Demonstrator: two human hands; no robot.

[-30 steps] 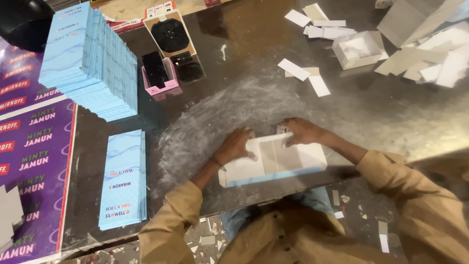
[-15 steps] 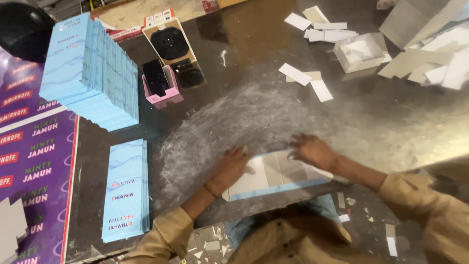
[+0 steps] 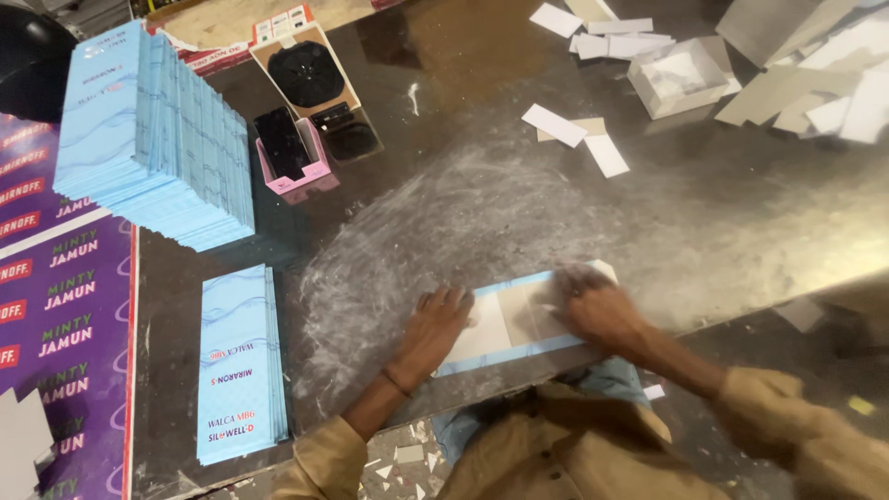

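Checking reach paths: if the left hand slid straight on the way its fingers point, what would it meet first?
Left hand points up-right along the flat blue-edged card sheet; beyond it, likely only bare chalk-smeared metal tabletop.

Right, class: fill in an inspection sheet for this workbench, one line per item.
Surface: dark worktop, smeared with white residue.
Job's things: flat blue-edged sheet at the near edge.
Hands: left hand and right hand both pressing flat on the sheet.
Clutter: white paper strips, grey card pieces, small white box.
Cables: nothing seen.
Surroundings: tall blue stack, smaller blue stack, purple printed sheets, pink tray.
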